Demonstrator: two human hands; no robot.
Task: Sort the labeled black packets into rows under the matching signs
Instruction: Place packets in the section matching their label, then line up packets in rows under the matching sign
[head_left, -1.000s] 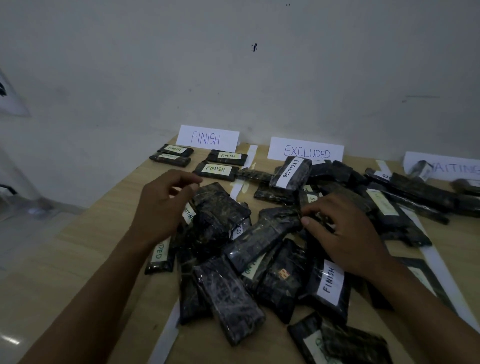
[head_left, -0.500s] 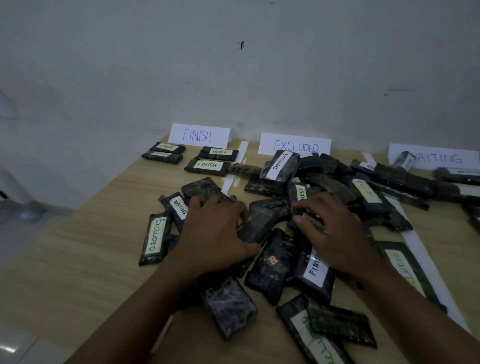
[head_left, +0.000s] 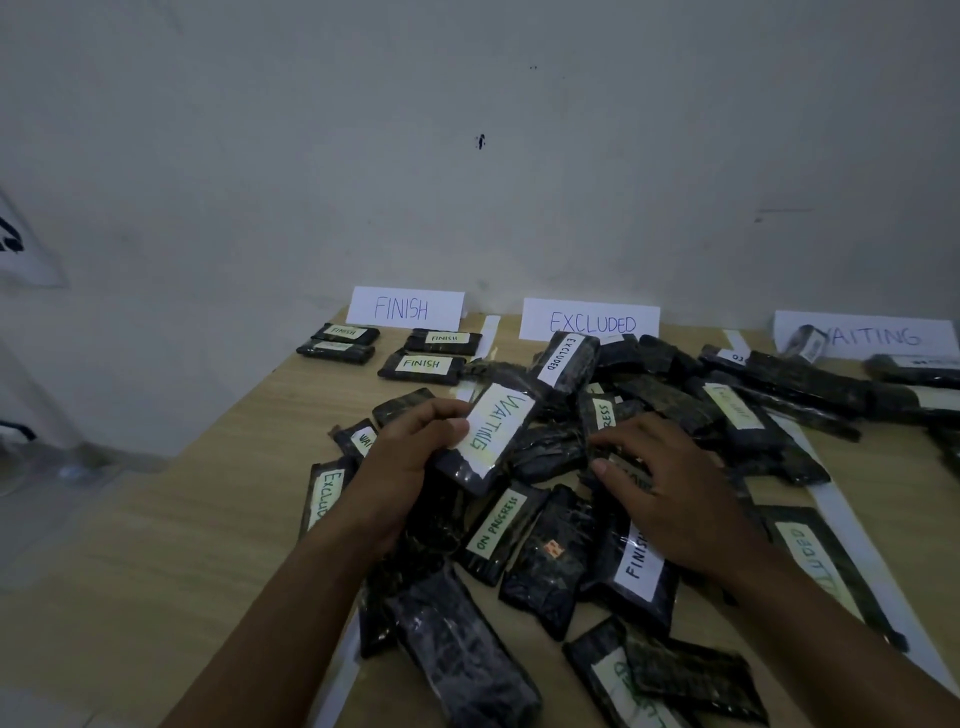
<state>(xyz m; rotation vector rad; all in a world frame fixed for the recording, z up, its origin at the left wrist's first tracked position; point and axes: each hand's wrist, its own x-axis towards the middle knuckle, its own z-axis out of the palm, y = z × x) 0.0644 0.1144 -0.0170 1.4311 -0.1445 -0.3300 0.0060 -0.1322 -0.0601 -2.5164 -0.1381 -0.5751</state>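
Observation:
A heap of black wrapped packets covers the middle of the wooden table (head_left: 171, 525). My left hand (head_left: 410, 457) grips a packet labelled WAITING (head_left: 493, 436), lifted above the heap with its label facing up. My right hand (head_left: 670, 493) rests with spread fingers on the pile, over a packet labelled FINISH (head_left: 636, 566). An ON PROGRESS packet (head_left: 498, 525) lies between my hands. White signs stand against the wall: FINISH (head_left: 405, 307), EXCLUDED (head_left: 589, 322) and WAITING (head_left: 878, 336). Several FINISH packets (head_left: 423, 364) lie under the FINISH sign.
White paper strips (head_left: 852, 551) on the table mark off the columns. An EXCLUDED packet (head_left: 324, 496) lies at the left edge of the heap. More packets (head_left: 810, 389) crowd the space under the WAITING sign. The table's left edge drops to the floor.
My left hand went down onto the heap, closed on a packet and raised it, showing its WAITING label. My right hand stayed on the pile.

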